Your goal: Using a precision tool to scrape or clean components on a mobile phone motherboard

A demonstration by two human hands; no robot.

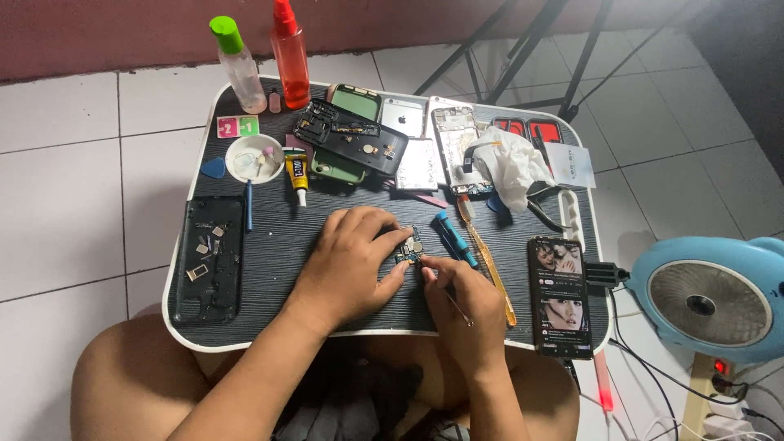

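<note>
Left hand [353, 260]: fingers pinched on the small dark phone circuit board [407, 251], pressing it onto the black ribbed lap table [278, 245].
Right hand [461, 298]: closed around thin metal tweezers [457, 306], fingertips touching the board's right edge.
Right of the grip: blue-handled screwdriver [454, 238], then an amber toothbrush [487, 257], then a lit smartphone [561, 296].

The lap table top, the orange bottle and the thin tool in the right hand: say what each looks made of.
Lap table: seemingly laminate or plastic board, dark striped matte face with a white rim. Orange bottle: translucent plastic, light passing through it, red cap. Thin tool in the right hand: likely bare metal, a slim silvery shaft, too small to be sure. The left hand rests on a small circuit board.
</note>
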